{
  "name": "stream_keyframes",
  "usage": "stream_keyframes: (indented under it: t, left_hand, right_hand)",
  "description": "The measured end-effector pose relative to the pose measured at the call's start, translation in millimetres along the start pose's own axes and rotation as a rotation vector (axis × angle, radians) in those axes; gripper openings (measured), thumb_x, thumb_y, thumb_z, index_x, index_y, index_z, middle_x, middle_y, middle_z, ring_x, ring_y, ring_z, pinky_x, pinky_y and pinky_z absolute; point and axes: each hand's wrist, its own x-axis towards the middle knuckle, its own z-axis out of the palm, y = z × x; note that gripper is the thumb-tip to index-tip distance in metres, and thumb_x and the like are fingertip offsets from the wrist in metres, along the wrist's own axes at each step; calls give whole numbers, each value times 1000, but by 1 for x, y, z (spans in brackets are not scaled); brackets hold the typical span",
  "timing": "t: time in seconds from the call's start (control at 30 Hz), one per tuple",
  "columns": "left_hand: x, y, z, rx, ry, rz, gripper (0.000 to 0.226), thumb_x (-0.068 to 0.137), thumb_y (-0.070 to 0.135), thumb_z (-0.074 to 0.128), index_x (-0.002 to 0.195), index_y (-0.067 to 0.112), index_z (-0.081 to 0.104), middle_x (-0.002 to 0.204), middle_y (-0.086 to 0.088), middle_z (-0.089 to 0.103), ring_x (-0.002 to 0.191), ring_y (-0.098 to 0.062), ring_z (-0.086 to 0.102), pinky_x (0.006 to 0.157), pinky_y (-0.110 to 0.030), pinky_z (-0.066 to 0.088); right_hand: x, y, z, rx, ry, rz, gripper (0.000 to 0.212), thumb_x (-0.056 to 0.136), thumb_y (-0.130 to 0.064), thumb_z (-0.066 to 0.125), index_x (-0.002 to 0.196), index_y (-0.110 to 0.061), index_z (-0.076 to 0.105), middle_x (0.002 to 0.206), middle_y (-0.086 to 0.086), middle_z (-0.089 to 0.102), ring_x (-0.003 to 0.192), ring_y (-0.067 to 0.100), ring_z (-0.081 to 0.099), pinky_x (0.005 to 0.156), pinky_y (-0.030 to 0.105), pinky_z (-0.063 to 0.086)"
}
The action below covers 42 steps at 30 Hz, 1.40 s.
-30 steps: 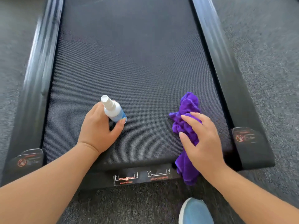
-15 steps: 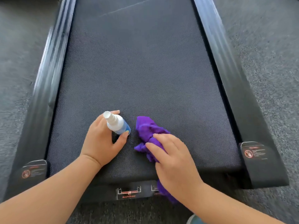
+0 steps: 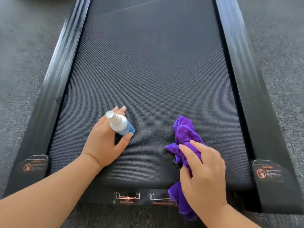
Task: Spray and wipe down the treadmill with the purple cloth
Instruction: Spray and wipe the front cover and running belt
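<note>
1. Carpet (image 3: 21, 51) in grey lies along the left of the treadmill, and the left side rail (image 3: 54, 89) runs glossy black beside the belt (image 3: 148, 71), ending near the viewer in a cap with a warning sticker (image 3: 33, 167).
2. Left hand (image 3: 105, 142) rests on the near-left belt, fingers and thumb curled round the spray bottle (image 3: 120, 123). The nozzle tilts up and to the left, away from the belt, so the bottle seems parked, ready for another spray, while the hand props the person's weight.
3. Inside the bottle the lower part looks blue, probably cleaning liquid; how full it is cannot be told.
4. Right hand (image 3: 204, 171) presses on the purple cloth (image 3: 185, 134), fingers bent over the bunched fabric, pinning it flat to the near-right belt for wiping. One end of the cloth trails off the near edge over the printed labels (image 3: 128, 197).
5. Right side rail (image 3: 243, 79) follows, then more carpet.
</note>
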Motion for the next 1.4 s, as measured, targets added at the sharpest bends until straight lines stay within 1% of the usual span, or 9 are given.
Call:
stream_keyframes:
  t: [0.2,0.67,0.87,0.93,1.0,1.07,1.17,1.27,1.4]
  left_hand:
    - [3,-5,1,-23,-17,-15,65,98,55,50,144,9,49,158,3,46,151,-20,35,117,-58,37]
    - [7,-4,0,75,-106,-12,71,100,57,45,139,-2,54,158,-8,45,150,-31,35,121,-53,31]
    - [4,32,-15,43,-122,-201,73,91,65,51,146,18,56,151,7,54,147,-18,41,122,-31,28]
    - [-8,56,-33,16,-141,-217,75,89,66,54,148,20,54,144,5,60,142,-16,45,118,-13,21]
    - [-28,76,-57,10,-150,-213,76,89,67,54,148,19,55,140,2,63,134,-16,51,114,-9,22]
    - [-47,95,-83,9,-170,-272,76,89,67,55,148,20,54,140,4,62,130,-15,53,112,-20,32]
    - [-72,125,-118,56,-161,-436,62,93,56,64,144,22,56,128,3,68,119,-22,58,101,-40,47]
    - [-88,164,-149,-10,-82,-652,31,96,49,62,117,26,62,79,7,59,77,-22,56,67,-38,42]
    - [-98,213,-187,-12,-40,-810,30,96,57,53,95,27,53,76,3,56,70,-22,56,61,-39,42]
  right_hand:
    - [13,-8,7,94,68,96,40,80,-26,58,113,-21,80,123,1,67,107,33,61,88,54,46]
    - [67,-30,37,-41,-42,45,28,83,-28,71,109,-18,74,115,10,62,102,34,53,84,44,38]
    - [65,-30,37,-92,-40,56,37,82,-29,71,118,-17,72,116,11,63,99,33,53,80,44,41]
    - [66,-30,33,-142,-75,20,37,78,-25,72,114,-16,71,114,13,62,93,35,53,75,43,41]
    - [75,-35,25,-211,-204,8,33,72,-21,75,103,-16,68,108,15,61,85,36,54,69,42,40]
    - [92,-47,7,-342,-424,-22,33,73,-20,75,105,-17,64,106,15,58,85,36,55,69,42,39]
    - [115,-69,-31,-419,-662,-14,33,90,-21,60,122,-20,53,124,9,52,110,33,51,87,45,41]
    - [116,-97,-81,-475,-685,-54,27,94,-22,53,121,-20,50,123,7,51,107,30,48,82,43,35]
    - [115,-142,-142,-495,-649,-187,21,95,-24,51,115,-20,50,116,5,50,97,27,43,77,39,30]
